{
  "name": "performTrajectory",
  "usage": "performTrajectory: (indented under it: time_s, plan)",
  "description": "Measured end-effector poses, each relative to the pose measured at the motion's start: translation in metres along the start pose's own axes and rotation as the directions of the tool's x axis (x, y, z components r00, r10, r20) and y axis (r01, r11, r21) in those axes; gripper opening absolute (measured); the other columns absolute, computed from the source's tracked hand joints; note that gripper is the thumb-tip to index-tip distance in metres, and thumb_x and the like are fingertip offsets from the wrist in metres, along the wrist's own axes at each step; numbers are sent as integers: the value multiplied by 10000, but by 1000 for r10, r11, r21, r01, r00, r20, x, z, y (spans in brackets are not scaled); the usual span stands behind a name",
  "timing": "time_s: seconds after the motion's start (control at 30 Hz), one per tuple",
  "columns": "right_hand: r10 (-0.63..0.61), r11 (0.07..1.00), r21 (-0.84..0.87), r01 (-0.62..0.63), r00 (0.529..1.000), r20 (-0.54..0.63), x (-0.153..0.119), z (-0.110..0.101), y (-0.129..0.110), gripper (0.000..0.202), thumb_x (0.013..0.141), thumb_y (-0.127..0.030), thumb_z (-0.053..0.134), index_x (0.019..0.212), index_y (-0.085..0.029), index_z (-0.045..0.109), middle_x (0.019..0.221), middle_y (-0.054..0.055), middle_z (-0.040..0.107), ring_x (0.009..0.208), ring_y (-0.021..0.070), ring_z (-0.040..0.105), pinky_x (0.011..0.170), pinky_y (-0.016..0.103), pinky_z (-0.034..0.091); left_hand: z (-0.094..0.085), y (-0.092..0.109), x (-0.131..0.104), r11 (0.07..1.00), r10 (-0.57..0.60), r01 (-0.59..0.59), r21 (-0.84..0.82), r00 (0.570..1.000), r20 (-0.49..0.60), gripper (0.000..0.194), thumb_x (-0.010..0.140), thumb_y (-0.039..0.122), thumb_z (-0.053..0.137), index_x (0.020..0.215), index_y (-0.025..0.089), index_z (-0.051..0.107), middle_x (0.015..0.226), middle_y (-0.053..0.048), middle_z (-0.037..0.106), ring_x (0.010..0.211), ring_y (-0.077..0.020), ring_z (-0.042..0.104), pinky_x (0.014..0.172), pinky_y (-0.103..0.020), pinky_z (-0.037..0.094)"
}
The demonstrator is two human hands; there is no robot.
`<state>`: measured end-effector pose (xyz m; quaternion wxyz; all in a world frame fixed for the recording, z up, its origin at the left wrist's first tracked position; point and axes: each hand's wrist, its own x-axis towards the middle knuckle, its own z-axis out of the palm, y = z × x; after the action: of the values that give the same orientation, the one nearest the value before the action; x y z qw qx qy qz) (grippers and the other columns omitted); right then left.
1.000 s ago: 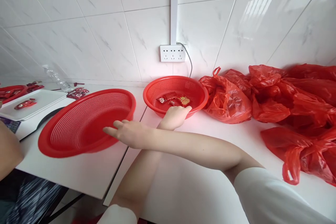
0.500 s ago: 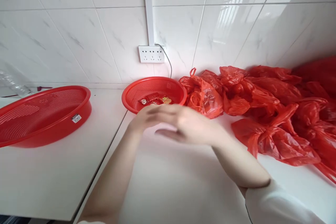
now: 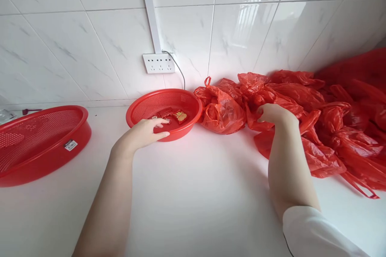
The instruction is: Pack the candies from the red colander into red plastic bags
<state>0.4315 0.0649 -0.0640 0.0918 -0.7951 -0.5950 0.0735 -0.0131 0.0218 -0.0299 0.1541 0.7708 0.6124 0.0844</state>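
Observation:
My left hand (image 3: 144, 133) is over the near left rim of the small round red basket (image 3: 193, 119), its fingers apart and nothing in them. Several small red and gold packets (image 3: 181, 116) lie in the bottom of that basket. My right hand (image 3: 279, 115) reaches to the pile of red plastic bags (image 3: 322, 108), at the pile's near left part. Its fingers curl down against the thin plastic, and their tips are partly hidden, so any grip cannot be made out.
A larger red basket (image 3: 45, 156) with a white label sits at the left. A power strip (image 3: 159, 63) with a grey cable is on the tiled wall (image 3: 114, 40) behind. The white table (image 3: 199, 192) spans the foreground.
My hands, together in front of the small basket before, have moved apart: the left to the basket's near rim, the right over to the bags. The view has shifted slightly to the right.

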Motion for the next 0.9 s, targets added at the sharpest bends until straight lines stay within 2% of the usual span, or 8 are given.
performTrajectory:
  time_s: [0.13, 0.2, 0.27, 0.37, 0.53, 0.6, 0.73, 0.9]
  plan:
    - [21, 997, 75, -16, 998, -59, -8, -13, 0, 219, 783, -225, 581, 977, -241, 681, 980, 96, 659, 732, 190, 564, 637, 325, 426, 1, -10, 7, 982, -183, 176, 69, 977, 107, 679, 704, 768, 528, 1239, 368, 647, 1373, -43, 578, 1260, -370, 517, 963, -448, 461]
    - [2, 983, 176, 46, 965, -262, -21, -25, -2, 224, 812, -281, 552, 1002, -242, 665, 962, 91, 662, 781, 202, 565, 682, 337, 436, 0, -18, 8, 967, -247, 241, 79, 966, 75, 790, 656, 808, 539, 1293, 346, 611, 1400, -80, 554, 1275, -403, 495, 966, -481, 452]
    - [-31, 929, 307, 204, 874, -486, -36, -35, -8, 207, 808, -300, 557, 974, -236, 663, 903, 75, 672, 814, 207, 581, 719, 339, 445, -1, -26, 9, 956, -284, 281, 87, 958, 28, 896, 618, 819, 563, 1358, 313, 553, 1431, -100, 522, 1283, -406, 486, 975, -483, 447]
    - [-51, 732, 491, 473, 756, -653, -54, -43, -20, 186, 817, -306, 535, 957, -219, 621, 908, 73, 662, 829, 198, 602, 721, 328, 459, -4, -32, 6, 947, -314, 310, 84, 949, 33, 943, 618, 806, 577, 1395, 276, 507, 1454, -101, 496, 1272, -382, 504, 971, -456, 459]
    - [-119, 327, 620, 713, 682, -722, -50, -36, -39, 127, 795, -250, 432, 902, -216, 491, 992, 122, 631, 885, 197, 611, 790, 336, 471, -11, -13, -8, 990, -138, 138, 0, 985, -104, 703, 765, 695, 533, 1373, 344, 505, 1463, -19, 485, 1284, -305, 500, 964, -383, 470]
    - [-209, 403, 578, 710, 686, -697, -43, -29, -44, 112, 804, -250, 424, 896, -220, 480, 1063, 128, 628, 975, 211, 603, 867, 354, 463, -13, -1, -15, 996, -81, 76, -37, 982, -169, 600, 812, 663, 502, 1342, 381, 519, 1439, 23, 507, 1272, -275, 510, 958, -361, 473]
    - [-310, 757, 219, 616, 633, -709, -35, -16, -49, 175, 801, -283, 537, 954, -210, 576, 1291, 118, 557, 1266, 286, 444, 1063, 475, 320, -15, 12, -23, 998, -43, 35, -42, 978, -202, 509, 836, 610, 514, 1287, 378, 558, 1383, 41, 553, 1250, -260, 522, 947, -350, 480]
    - [-543, 685, 370, 627, 779, -315, -46, -21, -52, 189, 865, -360, 545, 849, -202, 648, 978, 54, 702, 935, 220, 641, 853, 366, 484, -11, 18, -22, 998, 22, -36, -58, 975, -219, 435, 848, 527, 538, 1229, 330, 611, 1323, 17, 603, 1220, -257, 541, 959, -345, 477]
